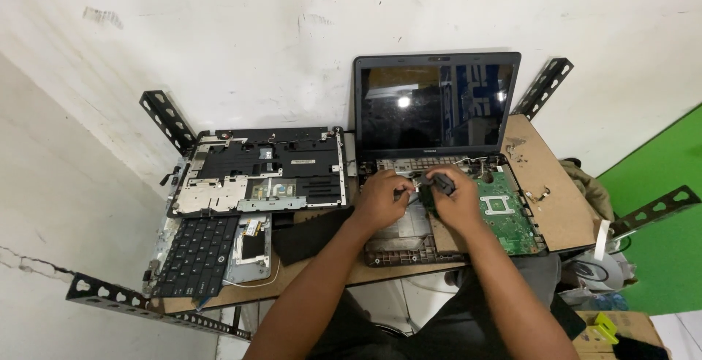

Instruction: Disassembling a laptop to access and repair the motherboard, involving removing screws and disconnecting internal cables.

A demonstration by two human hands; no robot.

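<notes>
An opened laptop (437, 104) stands at the back of a small wooden table (557, 192), its dark screen upright and its base stripped open. A green circuit board (506, 210) lies exposed in the right of the base. My left hand (380, 199) rests over the middle of the base and pinches a small part with thin wires. My right hand (455, 201) is closed on a small dark component (442, 182) held just above the base, close to the left hand.
A removed black laptop cover (263, 170) lies upside down at the left. In front of it sit a loose black keyboard (196, 254) and a silver metal plate (250, 249). Perforated metal brackets (167, 120) stick out around the table. A cardboard box (621, 331) is at the lower right.
</notes>
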